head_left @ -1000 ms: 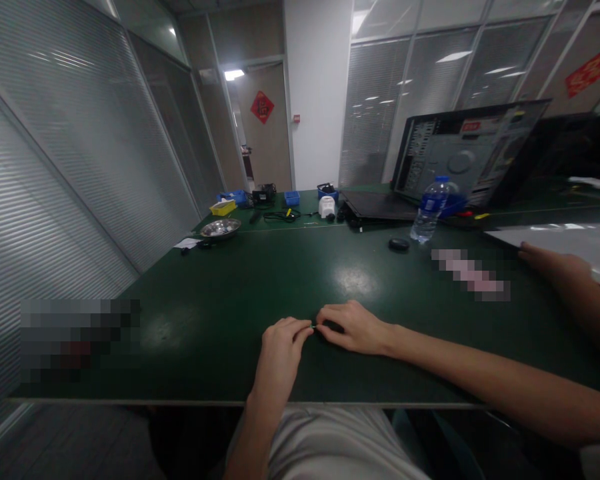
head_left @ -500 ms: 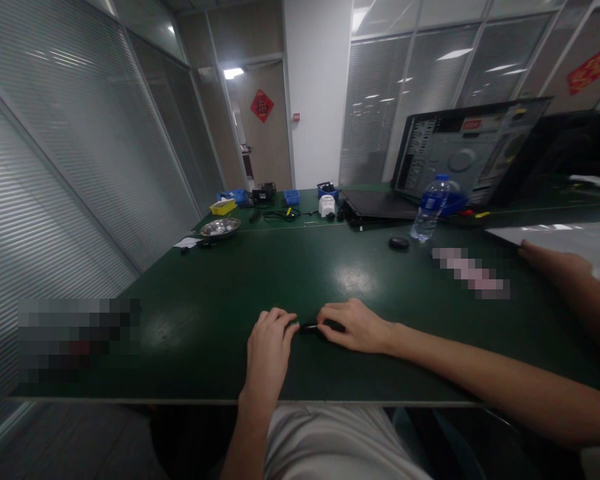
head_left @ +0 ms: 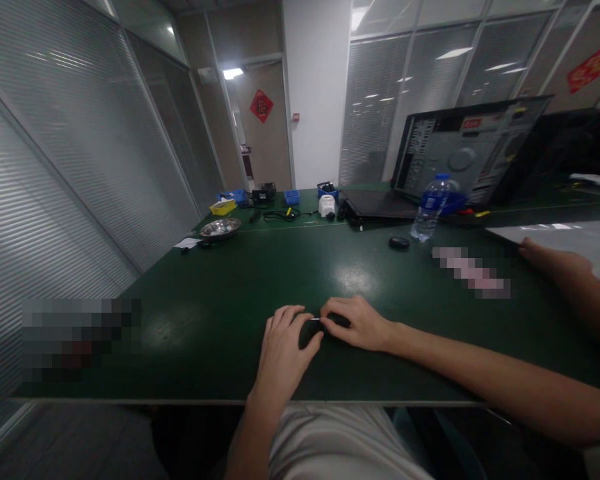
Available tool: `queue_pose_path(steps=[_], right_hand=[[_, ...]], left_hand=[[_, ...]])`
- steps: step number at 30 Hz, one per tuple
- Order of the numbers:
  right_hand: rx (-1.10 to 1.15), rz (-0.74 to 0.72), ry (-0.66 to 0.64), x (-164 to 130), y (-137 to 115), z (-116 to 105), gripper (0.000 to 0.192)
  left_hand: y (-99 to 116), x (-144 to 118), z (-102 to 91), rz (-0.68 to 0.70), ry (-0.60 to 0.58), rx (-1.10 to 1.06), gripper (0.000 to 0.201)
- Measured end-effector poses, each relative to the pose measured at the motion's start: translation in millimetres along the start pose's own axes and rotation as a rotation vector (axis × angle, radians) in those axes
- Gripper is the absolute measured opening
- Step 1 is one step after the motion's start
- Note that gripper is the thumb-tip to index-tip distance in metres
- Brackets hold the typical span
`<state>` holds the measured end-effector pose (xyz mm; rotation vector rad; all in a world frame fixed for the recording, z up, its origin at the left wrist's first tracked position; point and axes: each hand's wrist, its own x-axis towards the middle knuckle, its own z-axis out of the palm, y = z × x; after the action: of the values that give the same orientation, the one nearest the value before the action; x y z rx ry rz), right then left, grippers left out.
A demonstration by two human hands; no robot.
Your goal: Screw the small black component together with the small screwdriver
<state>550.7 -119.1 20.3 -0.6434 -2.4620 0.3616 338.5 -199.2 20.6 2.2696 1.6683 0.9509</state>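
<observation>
My right hand [head_left: 357,323] rests on the green table [head_left: 220,287], its thumb and fingers pinched together on a small slim object [head_left: 316,319]. Of that object only a thin bright end shows between my two hands; its kind cannot be made out. A dark patch lies under the right palm, either part of the object or shadow. Close on the left, my left hand [head_left: 286,341] has its thumb spread away from the fingers. Its index fingertip is beside the bright end, and I cannot tell whether they touch.
Another person's hand [head_left: 560,261] is at a pale flat panel [head_left: 580,243] on the right. Beyond my hands are a black oval object [head_left: 399,243], a water bottle [head_left: 430,208], an open computer case [head_left: 455,157], a metal dish [head_left: 221,229] and a blue basket [head_left: 292,197].
My left thumb has come away from the fingers, and the left hand has shifted right. The slim black length between the hands has given way to a thin bright end. The right hand barely moved.
</observation>
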Motion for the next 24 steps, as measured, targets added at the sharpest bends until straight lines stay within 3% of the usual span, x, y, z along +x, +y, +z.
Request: queue_pose_path(steps=[2,5,9,12,16,20,24], right_hand=[[0.015,0.001,0.053,0,0,0,0.016],[0.026,0.000,0.124,0,1,-1,0.015],[0.031,-0.003,0.130,0,1,-2,0.014],[0.033,-0.002,0.115,1,0,-2,0.014],[0.029,-0.005,0.115,1,2,0,0.014],[0.027,-0.010,0.142,1,3,2,0.012],[0.031,-0.014,0.123,1,1,0,0.012]], left_hand=[[4,1,5.1,-0.003,0.013,0.033,0.025],[9,3,7.5,-0.002,-0.010,0.097,0.014],[5,2,-6.5,-0.005,-0.107,0.179,0.003],[-5,1,-23.3,0.034,-0.195,0.187,0.007],[-22,4,-35.2,0.097,-0.220,0.127,0.031],[-42,15,-33.0,0.167,-0.270,0.045,0.017],[-68,36,-31.1,0.222,-0.331,0.002,0.018]])
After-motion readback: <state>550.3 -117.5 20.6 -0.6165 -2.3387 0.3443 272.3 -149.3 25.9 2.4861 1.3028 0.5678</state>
